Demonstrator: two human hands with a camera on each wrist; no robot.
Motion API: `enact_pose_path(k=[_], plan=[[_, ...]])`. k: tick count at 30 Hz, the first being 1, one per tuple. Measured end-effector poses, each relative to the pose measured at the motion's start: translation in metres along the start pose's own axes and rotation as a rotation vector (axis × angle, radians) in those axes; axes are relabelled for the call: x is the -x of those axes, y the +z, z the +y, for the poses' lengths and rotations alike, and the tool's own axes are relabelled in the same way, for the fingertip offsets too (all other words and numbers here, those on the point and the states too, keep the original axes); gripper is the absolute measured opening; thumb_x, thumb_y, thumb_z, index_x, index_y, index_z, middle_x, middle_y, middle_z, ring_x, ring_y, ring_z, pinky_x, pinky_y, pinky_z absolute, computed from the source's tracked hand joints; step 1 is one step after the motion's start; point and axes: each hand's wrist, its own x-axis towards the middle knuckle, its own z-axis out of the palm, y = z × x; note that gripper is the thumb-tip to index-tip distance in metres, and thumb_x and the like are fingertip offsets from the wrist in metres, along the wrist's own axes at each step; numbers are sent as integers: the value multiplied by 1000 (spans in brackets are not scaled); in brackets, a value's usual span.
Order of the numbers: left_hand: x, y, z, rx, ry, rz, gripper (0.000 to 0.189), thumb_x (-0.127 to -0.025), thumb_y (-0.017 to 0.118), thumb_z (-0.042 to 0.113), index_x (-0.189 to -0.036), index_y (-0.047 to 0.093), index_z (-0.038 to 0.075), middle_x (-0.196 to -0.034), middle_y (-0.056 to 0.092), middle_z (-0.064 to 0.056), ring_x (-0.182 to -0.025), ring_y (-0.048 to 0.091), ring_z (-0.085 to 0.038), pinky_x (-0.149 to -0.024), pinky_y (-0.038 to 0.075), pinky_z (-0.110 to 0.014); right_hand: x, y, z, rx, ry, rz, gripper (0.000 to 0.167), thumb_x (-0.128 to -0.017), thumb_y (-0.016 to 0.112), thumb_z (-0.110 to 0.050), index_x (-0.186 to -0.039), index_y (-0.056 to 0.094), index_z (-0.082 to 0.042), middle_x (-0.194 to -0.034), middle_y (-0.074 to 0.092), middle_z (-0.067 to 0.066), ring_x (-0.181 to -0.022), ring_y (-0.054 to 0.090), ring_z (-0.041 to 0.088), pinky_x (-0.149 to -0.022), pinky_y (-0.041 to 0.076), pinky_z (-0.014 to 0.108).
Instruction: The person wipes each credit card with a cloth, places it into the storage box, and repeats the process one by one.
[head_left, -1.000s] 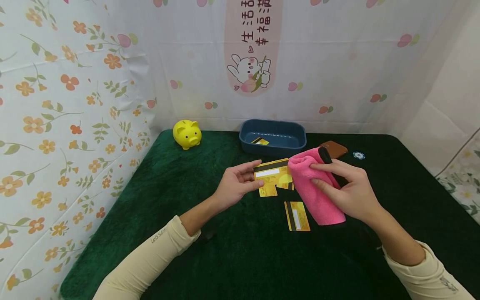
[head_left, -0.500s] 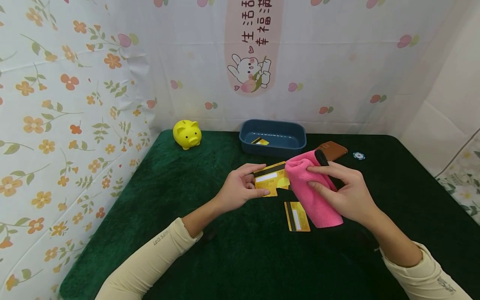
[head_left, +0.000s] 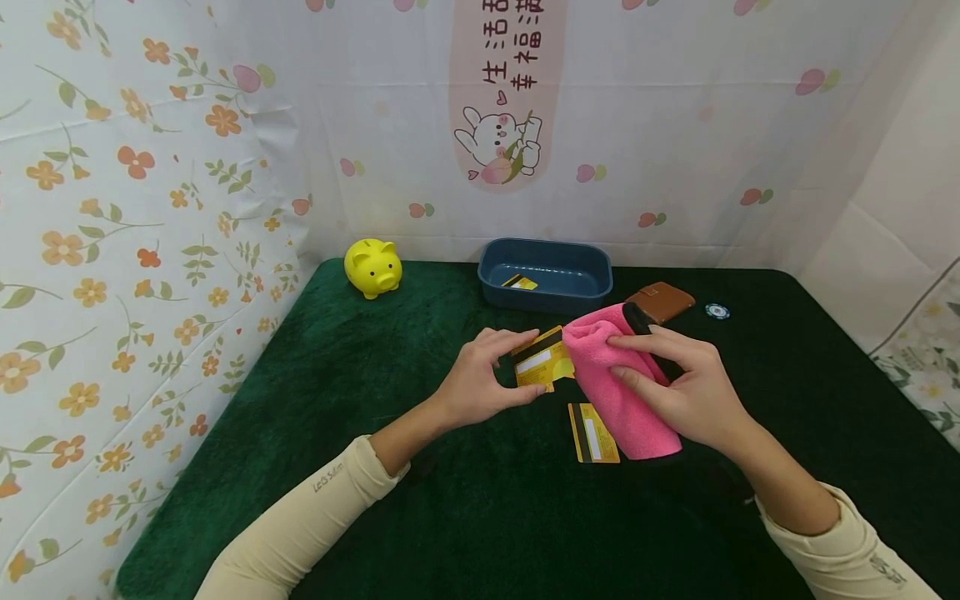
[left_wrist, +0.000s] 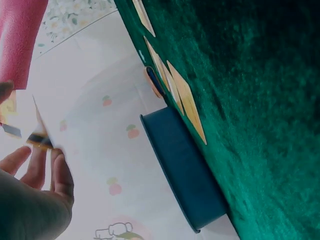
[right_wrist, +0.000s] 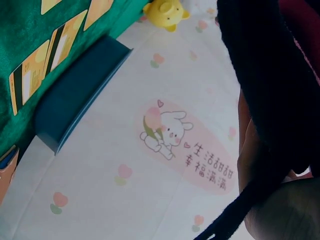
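Observation:
In the head view, my left hand pinches a yellow bank card with a dark stripe, thumb below and fingers above. The card's right end is hidden by a folded pink plush cloth with a black edge. My right hand grips that cloth between thumb and fingers. Another bank card lies on the table below the cloth. More cards lie on the green cover in the left wrist view. Dark cloth fills the right side of the right wrist view, mostly hiding the hand.
Behind the hands stands a blue tray with a card inside. A yellow piggy bank stands at the back left. To the right lie a brown wallet and a poker chip. Floral curtains border the green table.
The held card has tilted more steeply, and its right part has become more covered by the cloth. The right hand and cloth have shifted slightly left and down; the left hand has shifted slightly right.

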Motion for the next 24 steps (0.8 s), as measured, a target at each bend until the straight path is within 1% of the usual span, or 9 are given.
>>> enact_pose_path(k=[3, 6, 10, 12, 17, 19, 21, 24], plan=[[0, 0, 0, 8, 23, -23, 76, -83, 81, 26, -149, 44, 19, -129, 62, -3, -102, 55, -13, -77, 53, -41, 0, 0, 0, -7, -4, -10, 47, -71, 78, 18, -114, 71, -1, -112, 69, 9, -94, 63, 7, -76, 53, 15], [0, 0, 0, 30, 36, -38, 81, -85, 79, 25, -153, 36, 23, -132, 60, -4, -104, 59, -14, -78, 55, -43, 0, 0, 0, -6, -9, -13, 48, -71, 79, 18, -114, 71, -1, -110, 70, 8, -92, 63, 7, -75, 53, 15], [0, 0, 0, 49, 33, -36, 83, -86, 78, 22, -155, 33, 26, -134, 60, -5, -107, 62, -16, -78, 56, -44, 0, 0, 0, -2, -10, -11, 49, -70, 79, 18, -114, 71, -1, -110, 70, 9, -93, 63, 7, -75, 54, 15], [1, 0, 0, 53, 33, -33, 82, -86, 78, 21, -154, 32, 26, -135, 59, -5, -107, 64, -17, -78, 56, -41, 0, 0, 0, 0, -8, -9, 49, -69, 79, 18, -114, 71, -1, -110, 70, 9, -93, 63, 6, -75, 54, 15], [2, 1, -1, 98, 65, -18, 76, -87, 76, 17, -152, 36, 23, -138, 57, -6, -108, 65, -19, -78, 58, -37, 1, 0, -1, -3, 2, -9, 49, -69, 79, 19, -114, 71, -1, -110, 70, 9, -92, 63, 6, -73, 55, 16], [2, 2, -1, 131, 85, 2, 74, -87, 75, 13, -150, 37, 21, -138, 56, -8, -110, 66, -23, -78, 59, -38, 1, 0, -1, -5, 8, -12, 49, -70, 79, 19, -114, 71, -2, -108, 70, 8, -90, 63, 6, -72, 55, 16], [2, 3, -1, 156, 103, 26, 72, -86, 76, 9, -147, 37, 18, -137, 56, -10, -110, 67, -26, -77, 60, -35, 2, 0, -1, -6, 14, -17, 49, -70, 78, 18, -115, 71, -2, -108, 70, 7, -89, 62, 7, -72, 55, 16], [2, 3, -1, 172, 116, 52, 71, -85, 76, 6, -144, 37, 15, -137, 57, -10, -108, 67, -26, -74, 60, -34, 3, 1, -1, -11, 20, -25, 49, -71, 78, 18, -115, 71, -3, -108, 69, 6, -89, 62, 7, -72, 55, 17]])
